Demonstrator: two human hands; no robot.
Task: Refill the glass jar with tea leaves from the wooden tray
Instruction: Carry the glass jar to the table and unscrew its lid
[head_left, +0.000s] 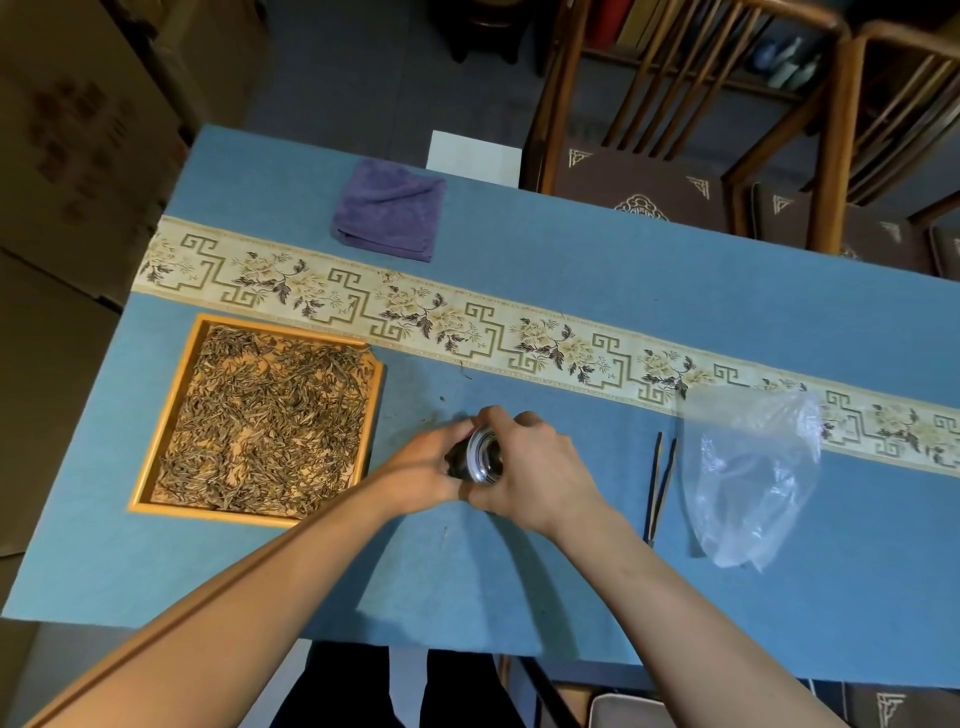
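Near the table's (597, 571) left edge sits the wooden tray (136, 488), spread with tea leaves (260, 415). Just right of it, toward the near edge, the left hand (423, 467) and right hand (540, 467) both curl round the glass jar (484, 453) — tilted, its mouth showing, dark inside. Further right lie dark tweezers (661, 488), then a clear plastic bag (748, 473). A folded purple cloth (389, 208) rests by the far edge.

Nothing readable anywhere here: no words, labels, brands or numbers on anything across the whole table, just woven patterns.
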